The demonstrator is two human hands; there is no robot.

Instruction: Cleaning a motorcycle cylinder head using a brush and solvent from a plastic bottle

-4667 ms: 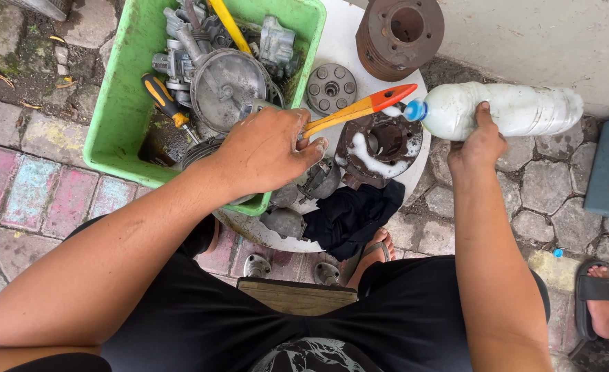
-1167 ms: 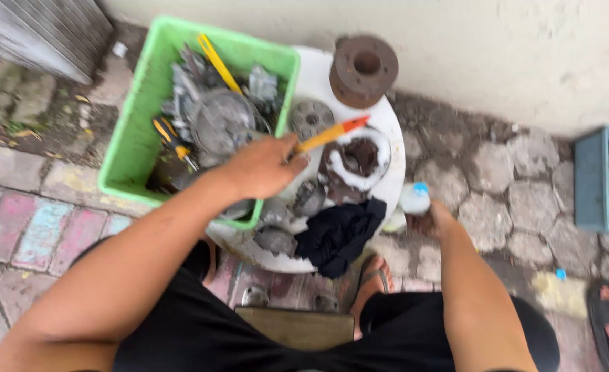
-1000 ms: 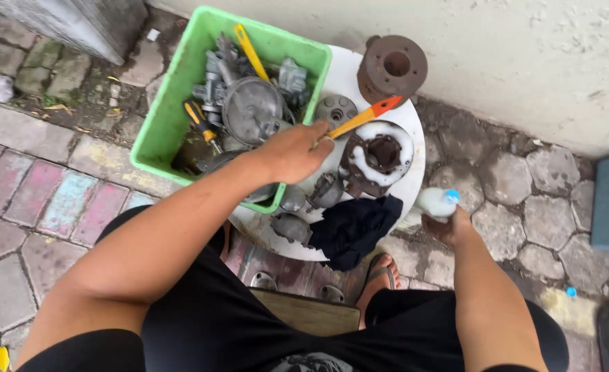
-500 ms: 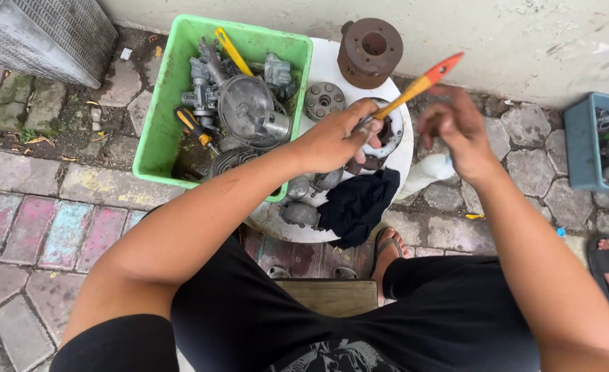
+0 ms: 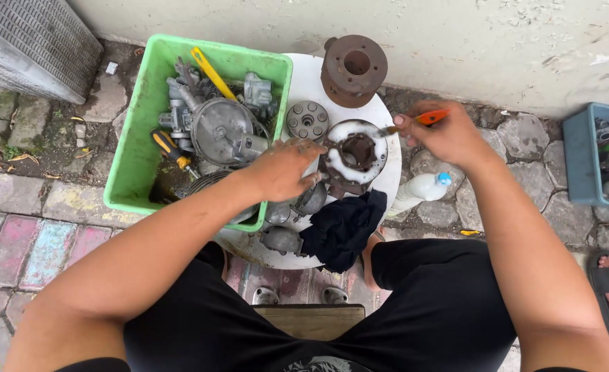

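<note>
Brushing round metal part [image 5: 356, 155], right hand [image 5: 449, 134], orange brush [image 5: 425, 118]

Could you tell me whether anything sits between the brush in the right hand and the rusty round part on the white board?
Nothing visible does. The right hand holds the orange-handled brush with its tip at the rim of the rusty round part, which the left hand steadies from the other side.

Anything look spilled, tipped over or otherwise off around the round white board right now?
The plastic bottle lies tipped on the paving stones beside the white board, and the board overhangs the green bin. White foam rings the metal part that the left hand touches.
</note>
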